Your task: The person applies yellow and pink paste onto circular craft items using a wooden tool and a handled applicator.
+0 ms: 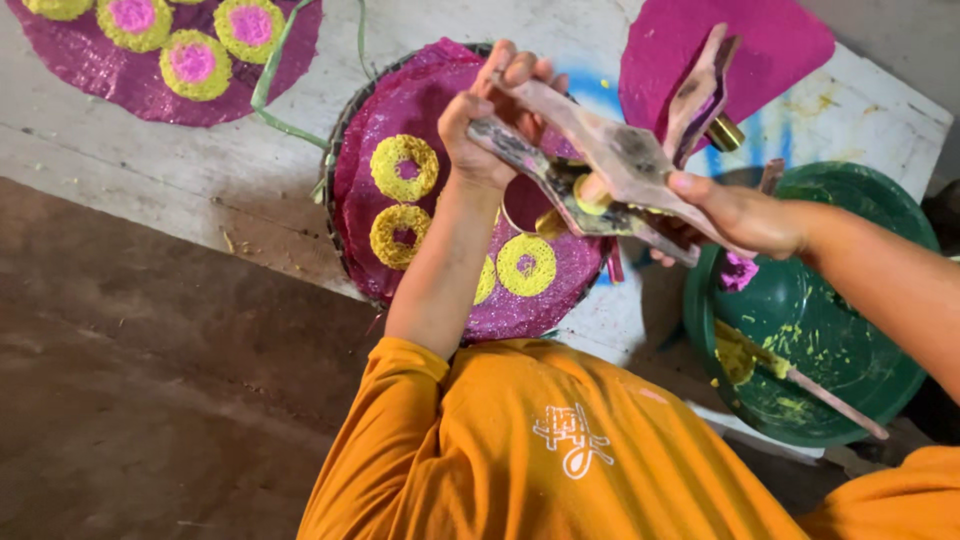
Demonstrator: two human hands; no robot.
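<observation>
My left hand (492, 115) grips one arm of a worn wooden cross-shaped press (612, 165), held above a round tray. My right hand (738, 215) grips the press's opposite arm, thumb on top. A brass cylinder with yellow dough (592, 196) shows at the press's middle. Below lies the round tray lined with a glittery magenta sheet (440, 110), carrying several yellow noodle rings (404, 167) with magenta centres.
A green bowl (870, 215) with yellow and pink dough smears and a stick (835, 402) stands at the right. Another magenta sheet (85, 75) with filled rings lies top left, a bare magenta sheet (780, 40) top right. All rest on a whitish board; brown floor is at left.
</observation>
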